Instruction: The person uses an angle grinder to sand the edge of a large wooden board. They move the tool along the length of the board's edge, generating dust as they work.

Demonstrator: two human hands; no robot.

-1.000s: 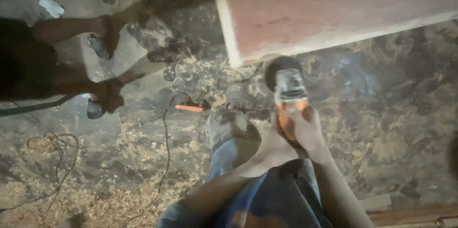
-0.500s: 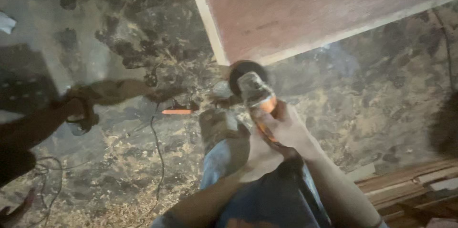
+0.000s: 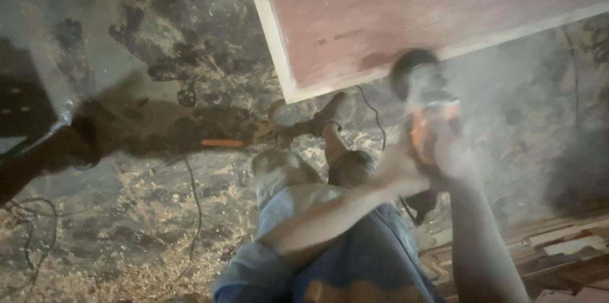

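Observation:
Both my hands grip an orange and grey power grinder (image 3: 424,106) with a dark round disc at its front. My left hand (image 3: 396,173) holds the tool's body from the left side, my right hand (image 3: 447,154) wraps it from the right. The disc sits at the lower edge of a large reddish-brown board (image 3: 412,5) with a pale rim. The tool and hands are blurred by motion. Dust hangs in the air to the right of the disc.
My shoes (image 3: 279,173) and blue trousers (image 3: 336,258) stand on a floor strewn with sawdust (image 3: 114,258). A black cable (image 3: 193,208) and an orange-handled tool (image 3: 222,143) lie on the floor. Another person's foot (image 3: 76,144) is at the left. Wooden planks (image 3: 545,246) lie at bottom right.
The grinder and both hands have swung to the right along the board's lower edge. The other person's feet have shifted left, and more dust has risen.

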